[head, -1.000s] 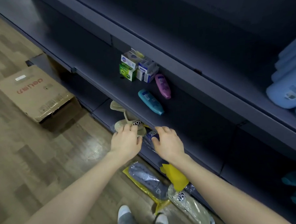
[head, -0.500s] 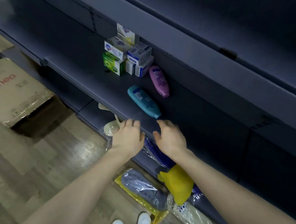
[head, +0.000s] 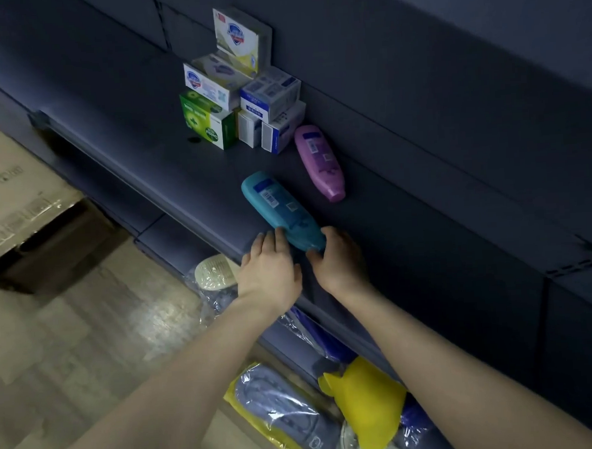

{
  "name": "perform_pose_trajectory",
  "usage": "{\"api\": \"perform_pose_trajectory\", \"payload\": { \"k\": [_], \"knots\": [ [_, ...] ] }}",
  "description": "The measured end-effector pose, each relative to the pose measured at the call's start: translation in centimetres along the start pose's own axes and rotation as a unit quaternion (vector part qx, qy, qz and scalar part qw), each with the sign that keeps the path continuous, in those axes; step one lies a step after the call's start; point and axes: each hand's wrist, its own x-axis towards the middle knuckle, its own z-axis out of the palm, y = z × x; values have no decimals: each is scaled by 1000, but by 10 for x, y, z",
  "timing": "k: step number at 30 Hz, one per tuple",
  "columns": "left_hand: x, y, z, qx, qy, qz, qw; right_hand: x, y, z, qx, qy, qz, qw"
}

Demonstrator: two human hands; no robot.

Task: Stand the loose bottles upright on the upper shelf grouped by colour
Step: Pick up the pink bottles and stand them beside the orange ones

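A teal bottle (head: 279, 206) lies on its side on the dark shelf (head: 154, 163), its cap end pointing toward me at the front edge. A purple bottle (head: 320, 162) lies flat just behind it, closer to the back wall. My left hand (head: 269, 270) reaches the teal bottle's cap end from the left, with fairly straight fingers touching its side. My right hand (head: 338, 260) is at the same end from the right, fingers and thumb curled round the cap. Both bottles still lie down.
A stack of soap boxes (head: 236, 97) stands left of the purple bottle against the back wall. Below the shelf lie plastic-wrapped slippers (head: 283, 410), a yellow item (head: 365, 399) and a pale sole (head: 214, 271). A cardboard box (head: 11, 191) sits on the wooden floor at left.
Both hands rose from the lower shelf's edge to the upper shelf and now meet the teal bottle's cap end. The view moved closer to the shelf.
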Motion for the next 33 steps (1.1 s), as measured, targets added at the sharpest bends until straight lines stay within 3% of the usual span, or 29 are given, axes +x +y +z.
{"api": "perform_pose_trajectory", "payload": {
  "k": [5,10,18,22,33],
  "knots": [
    [8,5,9,-40,3,1,999,14,-3,7,57,10,52,997],
    [7,3,10,-94,13,0,995,13,-9,12,103,-30,94,990],
    [-3,-2,2,-225,79,-20,971,-4,-12,20,235,-20,148,960],
    [-7,-2,-2,-326,108,-91,935,-15,-13,20,284,-28,162,945],
    [-38,6,-3,-547,49,-189,814,-62,-3,6,298,-54,119,945]
  ]
}}
